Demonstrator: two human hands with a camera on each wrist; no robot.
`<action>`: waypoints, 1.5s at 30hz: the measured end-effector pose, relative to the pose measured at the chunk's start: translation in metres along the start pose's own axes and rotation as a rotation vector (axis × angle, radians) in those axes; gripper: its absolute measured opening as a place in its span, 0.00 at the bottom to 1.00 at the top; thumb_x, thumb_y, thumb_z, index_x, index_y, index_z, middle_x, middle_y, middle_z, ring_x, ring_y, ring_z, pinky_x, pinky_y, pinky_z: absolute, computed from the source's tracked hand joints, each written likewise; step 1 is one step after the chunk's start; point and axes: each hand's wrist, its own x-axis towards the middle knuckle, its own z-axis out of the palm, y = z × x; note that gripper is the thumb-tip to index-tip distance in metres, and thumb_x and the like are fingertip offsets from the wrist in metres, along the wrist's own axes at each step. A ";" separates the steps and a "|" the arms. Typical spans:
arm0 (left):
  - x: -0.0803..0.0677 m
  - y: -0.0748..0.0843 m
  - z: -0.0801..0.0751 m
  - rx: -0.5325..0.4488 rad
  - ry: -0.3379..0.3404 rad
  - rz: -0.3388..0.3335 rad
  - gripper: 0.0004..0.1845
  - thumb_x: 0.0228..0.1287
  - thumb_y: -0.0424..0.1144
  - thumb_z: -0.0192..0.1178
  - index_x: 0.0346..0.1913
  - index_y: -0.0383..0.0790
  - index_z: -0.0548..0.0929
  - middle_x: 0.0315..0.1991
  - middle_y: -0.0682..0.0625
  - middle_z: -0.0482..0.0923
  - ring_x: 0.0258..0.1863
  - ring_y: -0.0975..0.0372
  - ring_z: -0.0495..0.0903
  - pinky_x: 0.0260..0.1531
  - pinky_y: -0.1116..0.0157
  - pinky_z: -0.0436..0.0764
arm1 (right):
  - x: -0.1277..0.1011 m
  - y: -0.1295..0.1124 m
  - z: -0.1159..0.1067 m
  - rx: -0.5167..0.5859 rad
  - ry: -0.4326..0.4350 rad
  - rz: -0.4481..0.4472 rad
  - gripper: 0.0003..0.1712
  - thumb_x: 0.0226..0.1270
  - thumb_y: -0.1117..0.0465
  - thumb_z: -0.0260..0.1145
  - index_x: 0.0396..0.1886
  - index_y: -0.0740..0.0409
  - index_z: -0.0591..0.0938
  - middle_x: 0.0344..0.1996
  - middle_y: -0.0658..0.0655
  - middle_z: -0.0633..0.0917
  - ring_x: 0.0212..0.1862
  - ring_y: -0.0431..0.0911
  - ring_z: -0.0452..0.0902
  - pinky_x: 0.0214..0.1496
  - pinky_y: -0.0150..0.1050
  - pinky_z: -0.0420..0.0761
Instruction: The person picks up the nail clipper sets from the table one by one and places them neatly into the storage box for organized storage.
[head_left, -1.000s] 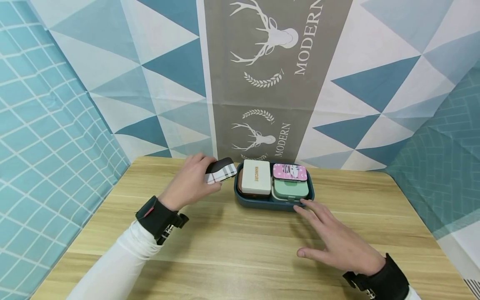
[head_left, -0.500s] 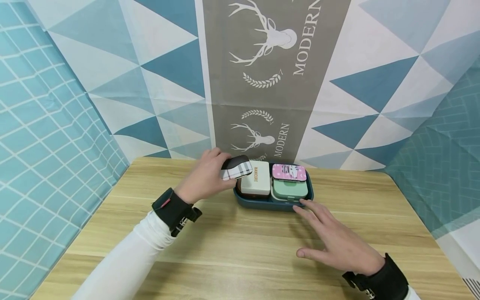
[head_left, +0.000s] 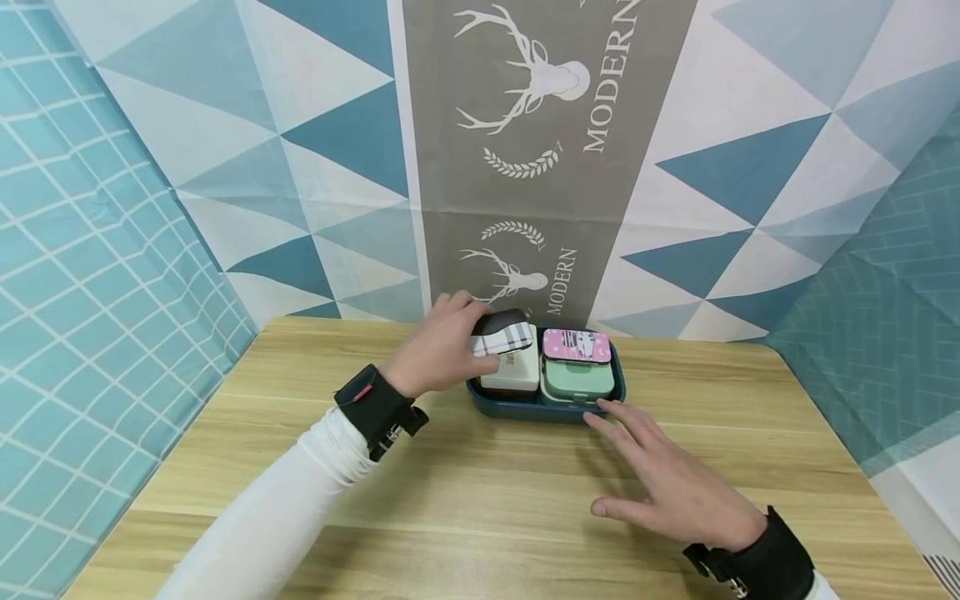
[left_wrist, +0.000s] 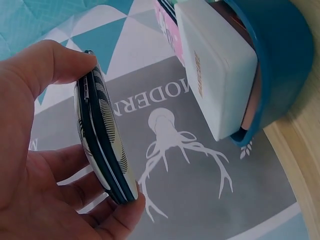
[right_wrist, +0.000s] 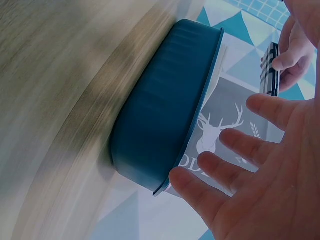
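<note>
My left hand (head_left: 438, 348) grips a slim plaid case (head_left: 504, 337) by its edges, thumb on one side and fingers on the other. Black bands and a metal clasp run along the case's rim in the left wrist view. It hangs above the white "MANICURE" box (left_wrist: 215, 67), covering part of it in the head view. That box sits in the left part of a dark blue tray (head_left: 536, 411). On the tray's right side, a pink cat-print tin (head_left: 577, 346) lies over a mint-green box (head_left: 577, 379). My right hand (head_left: 671, 479) is spread, fingertips at the tray's front right rim.
The tray stands at the back of a wooden table (head_left: 480, 508), close to a patterned backdrop (head_left: 517, 183) with deer prints. A turquoise grid sheet (head_left: 97, 275) rises along the left side, and a teal sheet (head_left: 892, 317) hangs at the right.
My left hand has carried the plaid case rightward, from beside the tray to over the white box. The right hand has stayed at the tray's rim.
</note>
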 end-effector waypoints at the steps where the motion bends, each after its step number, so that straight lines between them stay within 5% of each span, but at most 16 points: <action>1: 0.001 0.001 0.001 -0.002 -0.006 0.000 0.31 0.58 0.46 0.72 0.63 0.34 0.82 0.53 0.45 0.76 0.49 0.51 0.68 0.45 0.58 0.74 | 0.000 0.000 0.000 0.002 -0.001 0.000 0.58 0.66 0.33 0.74 0.87 0.39 0.56 0.84 0.55 0.56 0.79 0.58 0.60 0.62 0.56 0.83; 23: 0.033 0.024 0.018 0.021 -0.096 0.061 0.32 0.60 0.47 0.71 0.67 0.37 0.81 0.55 0.46 0.76 0.49 0.53 0.68 0.48 0.59 0.74 | 0.002 0.001 0.001 -0.001 0.007 -0.015 0.58 0.65 0.34 0.75 0.87 0.39 0.56 0.83 0.56 0.57 0.79 0.58 0.60 0.63 0.57 0.82; 32: 0.047 0.035 0.033 0.043 -0.116 0.087 0.34 0.61 0.49 0.72 0.68 0.37 0.81 0.56 0.48 0.77 0.53 0.56 0.71 0.61 0.60 0.73 | 0.001 0.000 0.000 -0.005 0.007 -0.015 0.58 0.65 0.34 0.75 0.87 0.42 0.58 0.83 0.55 0.57 0.79 0.57 0.60 0.62 0.56 0.83; 39: 0.054 0.045 0.045 0.010 -0.156 0.094 0.34 0.63 0.51 0.72 0.69 0.40 0.80 0.57 0.49 0.76 0.51 0.56 0.70 0.49 0.63 0.77 | 0.000 -0.001 -0.001 0.001 0.004 -0.020 0.58 0.66 0.34 0.75 0.88 0.37 0.55 0.83 0.54 0.57 0.79 0.56 0.61 0.62 0.55 0.83; 45: 0.060 0.053 0.056 0.010 -0.184 0.125 0.31 0.64 0.50 0.71 0.68 0.40 0.81 0.58 0.47 0.76 0.51 0.55 0.69 0.49 0.63 0.76 | 0.000 -0.003 -0.003 0.010 0.006 -0.027 0.58 0.66 0.35 0.75 0.88 0.34 0.53 0.83 0.54 0.57 0.79 0.56 0.61 0.62 0.55 0.83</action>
